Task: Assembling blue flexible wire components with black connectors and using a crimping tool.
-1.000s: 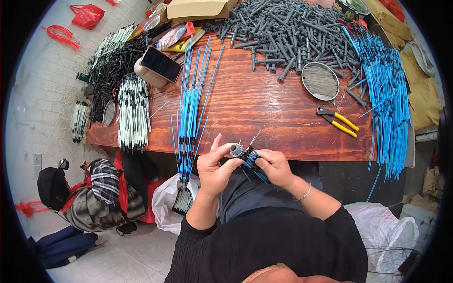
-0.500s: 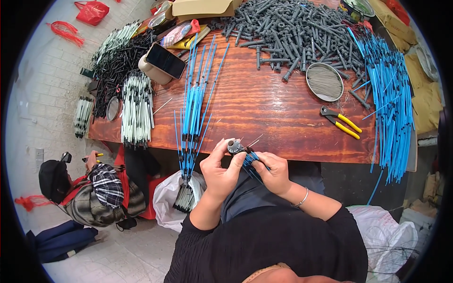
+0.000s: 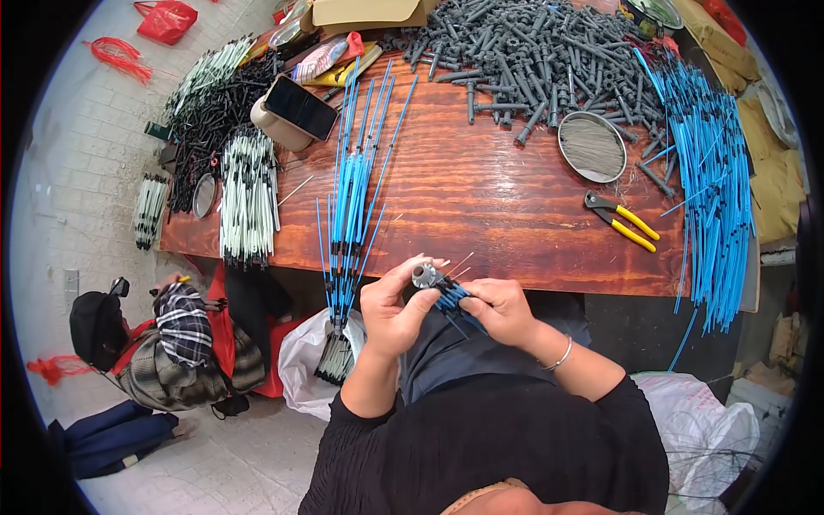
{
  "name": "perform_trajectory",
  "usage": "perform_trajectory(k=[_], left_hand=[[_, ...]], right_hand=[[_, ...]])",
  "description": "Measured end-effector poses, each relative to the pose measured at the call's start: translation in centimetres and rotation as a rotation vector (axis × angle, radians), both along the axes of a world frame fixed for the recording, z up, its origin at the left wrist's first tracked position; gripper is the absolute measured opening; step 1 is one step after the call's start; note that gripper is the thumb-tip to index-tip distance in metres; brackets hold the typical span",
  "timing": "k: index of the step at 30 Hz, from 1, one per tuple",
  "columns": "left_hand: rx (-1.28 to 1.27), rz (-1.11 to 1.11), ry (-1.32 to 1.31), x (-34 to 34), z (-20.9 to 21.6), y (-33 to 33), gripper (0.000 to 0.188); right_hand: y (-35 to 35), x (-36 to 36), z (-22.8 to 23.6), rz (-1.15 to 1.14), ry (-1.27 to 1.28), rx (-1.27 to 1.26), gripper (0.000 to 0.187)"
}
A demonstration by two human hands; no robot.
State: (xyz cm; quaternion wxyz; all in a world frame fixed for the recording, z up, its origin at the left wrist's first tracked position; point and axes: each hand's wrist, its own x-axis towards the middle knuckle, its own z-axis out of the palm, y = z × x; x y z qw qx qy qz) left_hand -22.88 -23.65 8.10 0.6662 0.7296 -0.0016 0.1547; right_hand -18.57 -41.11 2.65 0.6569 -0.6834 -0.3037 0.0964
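Observation:
At the table's near edge, my left hand [image 3: 390, 311] is closed round a grey hub with a notched round end [image 3: 423, 275], thumb and fingers on either side of it. Blue ribs with black joints [image 3: 448, 297] run from the hub down toward my lap, partly hidden by the hands. Thin wire ends [image 3: 464, 263] stick out near the hub. Pressed against the ribs, the fingers of my right hand [image 3: 500, 311] are pinched together on them just right of the hub. My right wrist wears a silver bangle [image 3: 560, 354].
Grey plastic tubes [image 3: 524, 64] lie heaped at the back, beside a round tin of wires [image 3: 592, 148]. Yellow-handled pliers [image 3: 622, 221] and blue ribs [image 3: 708, 197] lie right. Left are an assembled blue rib bundle [image 3: 350, 189], white ribs [image 3: 247, 197], a phone [image 3: 300, 108] and a seated person [image 3: 184, 330].
The hub and both hands have shifted slightly, with the hub end tilting up and left. My right fingers stay at the ribs. The person at left has moved an arm.

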Motion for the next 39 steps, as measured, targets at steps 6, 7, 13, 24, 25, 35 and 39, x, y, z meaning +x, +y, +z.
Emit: perform_trajectory(k=[6, 7, 13, 24, 25, 35, 39], left_hand=[[0.027, -0.183, -0.071, 0.3, -0.4, 0.2, 0.031], [0.065, -0.112, -0.069, 0.1, -0.7, -0.7, 0.032], [0.101, 0.025, -0.049, -0.2, -1.5, -1.9, 0.033], [0.135, -0.080, -0.103, -0.2, -1.2, -1.8, 0.025], [0.134, -0.044, -0.090, -0.2, -1.2, -2.1, 0.026], [-0.007, 0.031, -0.105, -0.3, -1.8, -2.7, 0.028], [-0.011, 0.012, -0.121, -0.3, -1.7, -2.7, 0.027]], right_hand=[[0.0, 0.2, 0.4, 0.130, 0.168, 0.010, 0.018], [0.3, -0.2, 0.2, 0.086, 0.135, 0.015, 0.018], [1.4, -1.8, 0.0, -0.096, -0.025, 0.024, 0.019], [0.8, -1.2, 0.1, 0.022, 0.020, 0.026, 0.019], [0.9, -1.2, 0.1, 0.025, 0.004, 0.056, 0.019], [1.2, -1.8, -0.2, -0.016, -0.009, 0.045, 0.017], [1.2, -1.8, -0.2, -0.004, -0.014, 0.051, 0.016]])
